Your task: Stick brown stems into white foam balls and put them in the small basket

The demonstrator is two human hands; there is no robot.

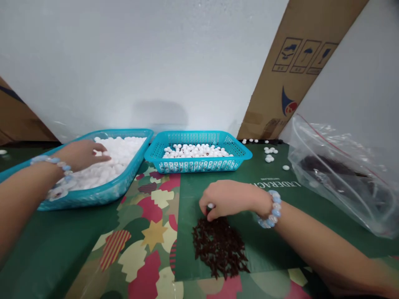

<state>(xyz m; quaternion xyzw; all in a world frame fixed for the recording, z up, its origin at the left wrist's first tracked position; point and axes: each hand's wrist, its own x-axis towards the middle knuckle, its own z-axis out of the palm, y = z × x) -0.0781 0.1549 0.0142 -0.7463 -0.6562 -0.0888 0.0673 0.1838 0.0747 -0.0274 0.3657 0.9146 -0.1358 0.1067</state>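
Note:
My left hand point(85, 154) reaches over a large blue tray point(90, 195) filled with small white balls point(131, 147). Its thumb and forefinger are apart, with white between them; whether that is a ball in the grip or the balls behind is unclear. My right hand point(229, 198) is closed, with a small white ball point(211, 205) showing between its bent fingers. The fingertips are at the top edge of a pile of small dark brown pointed pieces point(220, 247); whether they also pinch one of these is hidden. Both wrists wear pale blue bead bracelets.
A blue perforated basket point(199, 167) at the back middle holds white balls with dark specks. Several loose white balls point(269, 158) lie to its right. A clear zip bag point(343, 178) with dark contents lies at the right. A cardboard piece point(289, 83) leans against the back wall.

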